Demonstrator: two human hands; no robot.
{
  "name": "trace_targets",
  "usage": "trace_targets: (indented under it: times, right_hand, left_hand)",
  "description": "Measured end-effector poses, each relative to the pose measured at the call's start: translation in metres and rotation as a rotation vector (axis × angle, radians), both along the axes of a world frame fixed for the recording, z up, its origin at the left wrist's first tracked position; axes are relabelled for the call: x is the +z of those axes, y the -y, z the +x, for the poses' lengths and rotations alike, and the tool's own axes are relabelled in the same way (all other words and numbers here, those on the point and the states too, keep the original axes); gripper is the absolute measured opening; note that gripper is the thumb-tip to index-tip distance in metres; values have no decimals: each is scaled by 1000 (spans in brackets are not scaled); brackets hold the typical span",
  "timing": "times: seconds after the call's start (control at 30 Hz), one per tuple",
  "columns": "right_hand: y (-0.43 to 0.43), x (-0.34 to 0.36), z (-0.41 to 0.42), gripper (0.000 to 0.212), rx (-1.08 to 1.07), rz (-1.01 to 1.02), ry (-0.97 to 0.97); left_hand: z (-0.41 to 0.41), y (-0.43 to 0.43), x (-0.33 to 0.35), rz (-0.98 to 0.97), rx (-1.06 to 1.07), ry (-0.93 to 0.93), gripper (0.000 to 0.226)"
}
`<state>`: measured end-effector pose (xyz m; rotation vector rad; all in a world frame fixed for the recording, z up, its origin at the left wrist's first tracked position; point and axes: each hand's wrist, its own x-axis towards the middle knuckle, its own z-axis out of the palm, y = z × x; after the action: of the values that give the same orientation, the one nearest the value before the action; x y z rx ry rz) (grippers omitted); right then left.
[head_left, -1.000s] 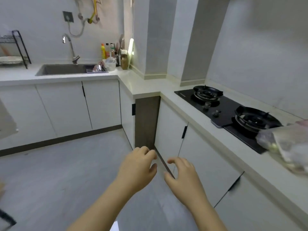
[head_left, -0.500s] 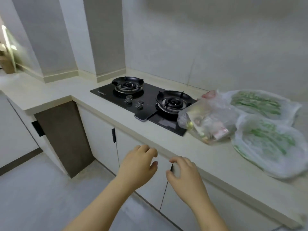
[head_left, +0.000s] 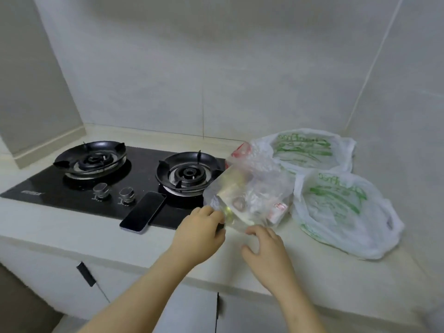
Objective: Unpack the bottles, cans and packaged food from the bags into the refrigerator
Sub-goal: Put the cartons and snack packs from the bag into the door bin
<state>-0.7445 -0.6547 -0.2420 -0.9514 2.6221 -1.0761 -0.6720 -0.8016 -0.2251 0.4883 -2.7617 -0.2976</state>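
A clear plastic bag (head_left: 254, 188) of packaged food lies on the pale counter (head_left: 72, 239), overlapping the hob's right corner. Small packets and a red-and-white pack show through it. My left hand (head_left: 199, 234) has its fingers curled on the bag's near left edge and pinches the plastic. My right hand (head_left: 264, 248) is open, its fingertips at the bag's near bottom edge. Two white bags with green print lie to the right, one at the back (head_left: 310, 150) and one nearer (head_left: 341, 212); their contents are hidden.
A black two-burner gas hob (head_left: 96, 174) fills the counter's left. A dark phone (head_left: 144, 211) lies on the hob's front edge, just left of my left hand. White cabinet doors (head_left: 187, 308) with black handles are below. The tiled wall stands close behind.
The view swung right from the sink corner to the hob and bags. Both hands rose from below the counter edge to the clear bag, and the left took its edge.
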Motion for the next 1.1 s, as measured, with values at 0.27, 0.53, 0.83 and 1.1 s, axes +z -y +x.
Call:
trace_targets:
  times: [0.27, 0.53, 0.83, 1.1]
  right_hand:
    - [17, -13, -55, 30, -154, -98, -62]
    - [31, -8, -155, 71, -191, -168, 31]
    - [57, -34, -185, 40, 65, 103, -301]
    - [68, -53, -159, 19, 378, -180, -451]
  left_hand:
    - [-78, 31, -17, 1, -114, -7, 33]
    - [-162, 36, -28, 92, 12, 293, 75]
    - [-164, 41, -57, 421, 181, 98, 40]
    - [-143, 36, -46, 746, 332, -387, 27]
